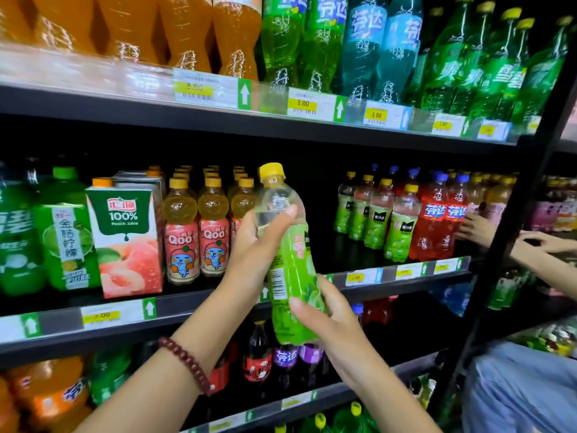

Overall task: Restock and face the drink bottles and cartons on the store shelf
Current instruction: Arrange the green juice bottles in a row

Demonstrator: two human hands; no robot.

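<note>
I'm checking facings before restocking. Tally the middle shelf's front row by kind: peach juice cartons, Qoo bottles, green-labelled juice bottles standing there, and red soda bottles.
White-and-green peach juice cartons: 1
Pink-labelled yellow Qoo bottles: 3
Green-labelled yellow-capped juice bottles, standing: 4
Red blue-capped soda bottles: 2
Total: 10

Left hand (259, 242) raised, right hand (324, 310) lower (both gripping)

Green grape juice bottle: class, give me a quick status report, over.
Left hand grips upper bottle, right hand lower. Green grape juice bottle tilted, off shelf, barcode facing us. Gap beside Qoo bottles open; another person's hand at red sodas.
</note>
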